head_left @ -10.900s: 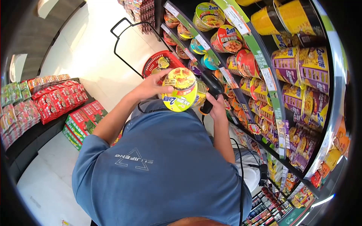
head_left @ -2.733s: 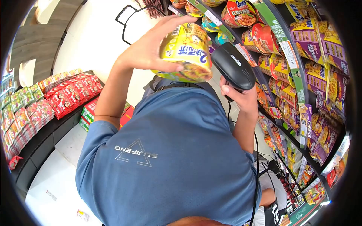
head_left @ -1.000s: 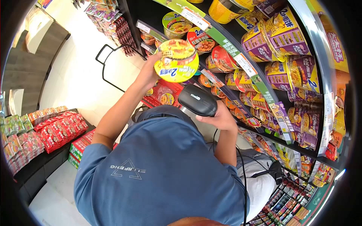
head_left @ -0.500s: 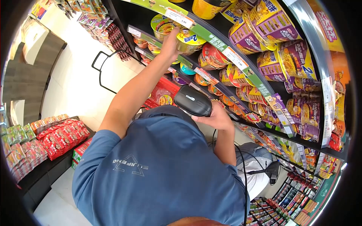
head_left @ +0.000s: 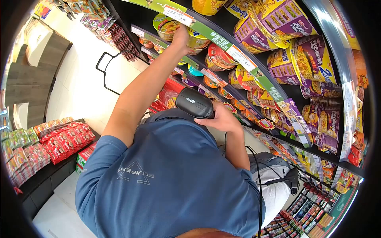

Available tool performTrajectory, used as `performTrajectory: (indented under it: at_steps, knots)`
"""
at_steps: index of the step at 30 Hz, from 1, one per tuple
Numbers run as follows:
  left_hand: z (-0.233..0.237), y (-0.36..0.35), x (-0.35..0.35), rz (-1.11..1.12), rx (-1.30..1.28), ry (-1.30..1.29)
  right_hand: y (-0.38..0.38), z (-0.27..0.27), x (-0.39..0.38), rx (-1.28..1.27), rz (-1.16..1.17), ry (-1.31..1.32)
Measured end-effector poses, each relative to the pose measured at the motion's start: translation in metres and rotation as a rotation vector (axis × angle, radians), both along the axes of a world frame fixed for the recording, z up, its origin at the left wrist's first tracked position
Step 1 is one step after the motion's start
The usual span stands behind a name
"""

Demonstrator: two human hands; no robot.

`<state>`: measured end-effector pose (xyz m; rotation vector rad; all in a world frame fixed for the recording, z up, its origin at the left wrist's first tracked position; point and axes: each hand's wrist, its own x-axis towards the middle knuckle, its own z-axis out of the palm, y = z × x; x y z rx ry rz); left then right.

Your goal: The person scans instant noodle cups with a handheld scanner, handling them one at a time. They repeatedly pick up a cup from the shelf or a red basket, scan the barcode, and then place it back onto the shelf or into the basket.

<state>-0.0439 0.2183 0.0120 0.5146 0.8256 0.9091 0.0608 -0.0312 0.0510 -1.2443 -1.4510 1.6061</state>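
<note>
My left hand reaches into the shelf between a green-rimmed noodle bowl and a yellow-lidded noodle bowl. It is right against the yellow-lidded one; its fingertips are hidden, so a grip cannot be made out. A glossy black oval case is in my right hand, in front of my waist, with the thumb along its lower side. Beyond the case stands a red basket with packaged items inside.
Shelves with a green price rail hold several noodle cups. A black wire handle rises over the pale floor. Red packets are stacked at the left. A black cable hangs by my right side, near a grey-and-white bag.
The view has shifted slightly. My left hand sits deeper between the bowls, and the yellow-lidded bowl shows less beyond the price rail. My right hand still holds the case.
</note>
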Motion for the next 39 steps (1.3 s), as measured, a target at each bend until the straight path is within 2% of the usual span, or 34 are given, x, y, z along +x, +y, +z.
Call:
performTrajectory:
  at_steps: [3, 5, 8, 11, 12, 15, 17, 19, 21, 22, 24, 26, 28, 30, 32, 35, 37, 39]
  knots:
    - [0.003, 0.002, 0.007, -0.009, 0.022, -0.122, 0.005, -0.006, 0.005, 0.011, 0.054, -0.074]
    - [0.019, -0.004, 0.009, 0.010, -0.067, 0.010, 0.006, -0.014, 0.006, 0.077, 0.074, -0.094]
    - [-0.015, 0.018, 0.016, -0.014, -0.044, 0.076, 0.010, -0.007, 0.005, 0.037, 0.078, -0.107]
    - [0.007, 0.002, 0.011, -0.019, -0.048, 0.113, 0.013, -0.014, 0.007, 0.091, 0.102, -0.122]
    - [0.013, -0.002, 0.006, -0.084, -0.031, 0.083, 0.013, -0.018, 0.008, 0.085, 0.105, -0.120]
    - [0.038, -0.024, -0.010, -0.056, -0.021, 0.101, 0.015, -0.027, 0.011, 0.046, 0.097, -0.132]
    - [-0.003, -0.007, -0.023, -0.099, -0.020, 0.119, 0.017, -0.034, 0.014, 0.016, 0.086, -0.192]
    - [-0.035, -0.006, -0.040, -0.037, -0.065, 0.359, 0.016, -0.058, 0.020, 0.065, 0.094, -0.212]
    - [-0.070, -0.018, -0.071, -0.076, -0.092, 0.373, 0.019, -0.068, 0.023, -0.224, 0.067, -0.270]
    - [-0.090, -0.026, -0.089, -0.124, -0.112, 0.388, 0.017, -0.082, 0.025, -0.212, 0.023, -0.267]
    - [-0.128, -0.053, -0.128, -0.170, -0.233, 0.386, 0.019, -0.098, 0.027, -0.307, 0.019, -0.300]
    - [-0.191, -0.084, -0.173, -0.157, -0.367, 0.405, 0.019, -0.121, 0.030, -0.405, 0.013, -0.336]
    - [-0.244, -0.120, -0.214, -0.062, -0.551, 0.459, 0.013, -0.159, 0.036, -0.553, -0.037, -0.249]
    - [-0.267, -0.165, -0.251, -0.032, -0.603, 0.557, 0.004, -0.188, 0.038, -0.624, -0.074, -0.235]
    - [-0.316, -0.209, -0.287, 0.080, -0.731, 0.656, -0.006, -0.215, 0.042, -0.695, -0.113, -0.225]
    - [-0.352, -0.268, -0.326, 0.037, -0.842, 0.860, -0.030, -0.253, 0.049, -0.855, -0.197, -0.275]
    - [-0.403, -0.308, -0.351, 0.003, -0.793, 0.924, -0.049, -0.270, 0.057, -0.947, -0.205, -0.534]
    - [-0.403, -0.322, -0.354, -0.057, -0.780, 0.938, -0.068, -0.275, 0.066, -0.949, -0.136, -0.635]
